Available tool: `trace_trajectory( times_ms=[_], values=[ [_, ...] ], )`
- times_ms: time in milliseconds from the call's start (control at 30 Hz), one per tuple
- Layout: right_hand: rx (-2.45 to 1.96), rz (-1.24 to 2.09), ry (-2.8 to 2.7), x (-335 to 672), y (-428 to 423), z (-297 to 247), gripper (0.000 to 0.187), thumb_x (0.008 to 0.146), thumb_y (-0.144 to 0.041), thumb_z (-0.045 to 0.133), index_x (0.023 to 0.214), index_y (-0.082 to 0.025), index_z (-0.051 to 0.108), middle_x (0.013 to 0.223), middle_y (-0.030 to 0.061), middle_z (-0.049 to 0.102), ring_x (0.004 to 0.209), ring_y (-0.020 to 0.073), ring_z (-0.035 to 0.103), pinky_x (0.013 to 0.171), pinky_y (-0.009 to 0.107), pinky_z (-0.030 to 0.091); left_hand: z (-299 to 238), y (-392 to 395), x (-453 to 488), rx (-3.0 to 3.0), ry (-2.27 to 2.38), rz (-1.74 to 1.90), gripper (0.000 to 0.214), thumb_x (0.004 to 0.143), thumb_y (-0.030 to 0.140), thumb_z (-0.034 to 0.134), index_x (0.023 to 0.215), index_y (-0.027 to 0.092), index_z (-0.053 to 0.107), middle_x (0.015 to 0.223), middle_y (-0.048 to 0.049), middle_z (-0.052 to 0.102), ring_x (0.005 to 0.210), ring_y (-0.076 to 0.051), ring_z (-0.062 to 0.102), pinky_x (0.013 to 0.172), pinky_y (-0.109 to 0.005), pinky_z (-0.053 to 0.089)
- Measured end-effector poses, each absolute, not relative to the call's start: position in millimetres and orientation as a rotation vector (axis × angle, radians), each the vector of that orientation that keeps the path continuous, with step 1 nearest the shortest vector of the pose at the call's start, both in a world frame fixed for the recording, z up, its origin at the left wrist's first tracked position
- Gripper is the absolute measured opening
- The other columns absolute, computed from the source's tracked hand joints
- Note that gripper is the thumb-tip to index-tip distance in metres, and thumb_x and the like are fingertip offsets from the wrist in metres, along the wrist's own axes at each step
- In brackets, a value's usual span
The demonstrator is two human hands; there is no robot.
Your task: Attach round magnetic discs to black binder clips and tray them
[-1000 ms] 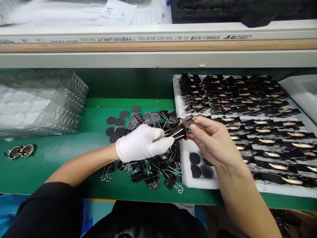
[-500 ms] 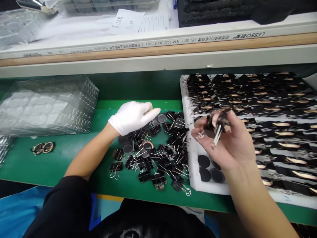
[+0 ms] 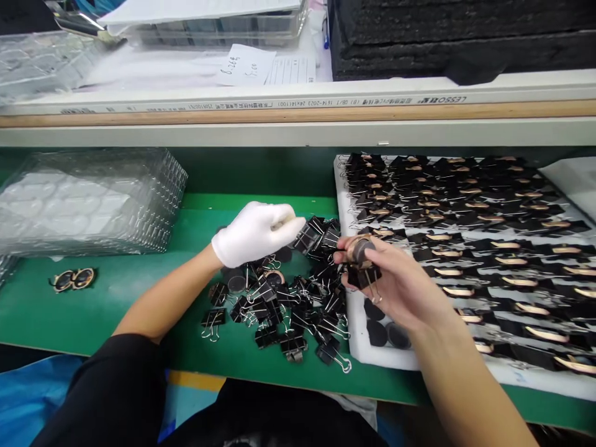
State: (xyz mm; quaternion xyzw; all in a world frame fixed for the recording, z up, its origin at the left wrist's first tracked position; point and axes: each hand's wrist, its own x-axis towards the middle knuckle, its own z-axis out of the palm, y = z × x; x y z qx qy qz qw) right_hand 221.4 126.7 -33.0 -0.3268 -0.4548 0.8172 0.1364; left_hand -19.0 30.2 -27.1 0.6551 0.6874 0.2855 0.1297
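Glasses [image 3: 73, 279], one pair: tan-rimmed with dark round lenses, laid on the green bench [image 3: 121, 310].
Trays [image 3: 156, 202], clear, ribbed: stacked just behind the glasses.
Paper [image 3: 246, 64], handwritten: laid on the shelf above.
Left hand [image 3: 261, 234], white-gloved: held over the back of the clip pile, fingers curled, thumb stretched beside them; whether anything is gripped cannot be told.
Discs [image 3: 236, 284], dark, round: scattered below the left hand, partly covered.
Clips [image 3: 267, 292], black with silver wire handles: heaped between the left hand and the foam tray.
Right hand [image 3: 395, 273], bare: closed around a frame [image 3: 354, 245], which is held up beside the tray's left edge; a round dark lens is pressed by the thumb, and a clip is seen at its lower side.
Foam tray [image 3: 386, 359], white: filled with rows of clipped frames [image 3: 516, 282]; dark rounds [image 3: 376, 333] are set in its near left corner.
Black blocks [image 3: 419, 56]: stacked on the shelf above.
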Motion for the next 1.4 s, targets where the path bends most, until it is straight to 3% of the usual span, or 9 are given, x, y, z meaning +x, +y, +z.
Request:
trace_trajectory(
  times_ms=[100, 167, 233, 400, 533, 1000, 1167, 1267, 1400],
  values=[
    [-0.755, 2.260, -1.573, 219.5, 118.7, -37.8, 0.024, 0.088, -0.045, 0.079, 0.106, -0.028, 0.080, 0.121, 0.0070, 0.075, 0.116, 0.0241, 0.068, 0.089, 0.034, 0.060, -25.6, 23.4, -1.8, 1.868, 2.009, 1.150, 0.042, 0.100, 0.033, 0.050, 0.062, 0.020, 0.042, 0.057, 0.0055, 0.039, 0.055, -0.008, 0.033, 0.057, -0.025, 0.029],
    [-0.624, 2.163, -1.751, 218.8, 115.5, -39.9, 0.019, 0.094, -0.044, 0.075, 0.104, -0.028, 0.081, 0.129, 0.0071, 0.073, 0.131, 0.0252, 0.062, 0.106, 0.038, 0.054, -25.2, 19.9, 4.9, 1.990, 1.844, 1.085, 0.042, 0.102, 0.033, 0.048, 0.062, 0.020, 0.044, 0.057, 0.0048, 0.042, 0.055, -0.009, 0.033, 0.057, -0.025, 0.030],
    [-0.558, 2.088, -1.886, 219.1, 114.5, -39.2, 0.019, 0.097, -0.042, 0.072, 0.105, -0.028, 0.081, 0.132, 0.0083, 0.072, 0.135, 0.0265, 0.060, 0.111, 0.042, 0.051, -23.0, 17.8, 4.6, 2.094, 1.694, 0.862, 0.045, 0.102, 0.038, 0.047, 0.061, 0.020, 0.045, 0.056, 0.0041, 0.041, 0.053, -0.010, 0.032, 0.055, -0.027, 0.028],
    [-0.472, 1.994, -2.044, 222.9, 116.4, -29.8, 0.015, 0.097, -0.036, 0.071, 0.106, -0.028, 0.079, 0.141, 0.0115, 0.067, 0.133, 0.0287, 0.063, 0.096, 0.039, 0.060, -15.3, 17.0, -7.3, 2.012, 1.807, 0.454, 0.061, 0.087, 0.065, 0.058, 0.051, 0.020, 0.039, 0.046, 0.0046, 0.029, 0.046, -0.009, 0.021, 0.050, -0.028, 0.017],
    [-0.412, 1.996, -2.086, 225.0, 117.4, -25.8, 0.015, 0.098, -0.034, 0.070, 0.107, -0.027, 0.080, 0.139, 0.0118, 0.069, 0.127, 0.0278, 0.067, 0.095, 0.040, 0.061, -14.9, 16.8, -4.4, 1.894, 1.669, 0.412, 0.065, 0.080, 0.073, 0.061, 0.051, 0.019, 0.039, 0.047, 0.0051, 0.032, 0.047, -0.008, 0.026, 0.050, -0.027, 0.020],
    [-0.415, 1.994, -2.124, 228.1, 122.1, -27.6, 0.014, 0.099, -0.034, 0.070, 0.109, -0.030, 0.078, 0.142, 0.0075, 0.065, 0.122, 0.0233, 0.067, 0.092, 0.032, 0.058, -23.0, 18.7, -0.5, 2.035, 1.682, 0.488, 0.054, 0.080, 0.060, 0.057, 0.052, 0.021, 0.033, 0.046, 0.0065, 0.024, 0.046, -0.008, 0.019, 0.048, -0.028, 0.016],
    [-0.685, 1.812, -2.072, 236.2, 133.9, -32.8, 0.016, 0.102, -0.040, 0.066, 0.115, -0.036, 0.074, 0.111, 0.0003, 0.071, 0.103, 0.0158, 0.066, 0.087, 0.026, 0.053, -24.9, 23.3, -8.3, 1.910, 1.621, 0.673, 0.051, 0.090, 0.049, 0.052, 0.053, 0.021, 0.032, 0.048, 0.0060, 0.027, 0.047, -0.008, 0.025, 0.049, -0.026, 0.021],
    [-0.811, 1.793, -2.091, 238.2, 138.9, -33.1, 0.018, 0.101, -0.041, 0.067, 0.115, -0.033, 0.073, 0.109, 0.0006, 0.072, 0.095, 0.0154, 0.066, 0.082, 0.026, 0.053, -23.0, 24.8, -10.5, 1.765, 1.572, 0.771, 0.048, 0.095, 0.045, 0.047, 0.056, 0.020, 0.036, 0.051, 0.0048, 0.036, 0.049, -0.007, 0.032, 0.051, -0.025, 0.027],
    [-0.872, 1.842, -2.078, 238.9, 141.4, -26.4, 0.010, 0.091, -0.033, 0.077, 0.098, -0.025, 0.075, 0.095, 0.0021, 0.076, 0.081, 0.0161, 0.069, 0.071, 0.026, 0.056, -19.8, 22.1, -5.5, 1.597, 1.487, 0.745, 0.051, 0.097, 0.049, 0.047, 0.056, 0.020, 0.037, 0.052, 0.0044, 0.039, 0.049, -0.007, 0.035, 0.050, -0.024, 0.029]
  ],
)
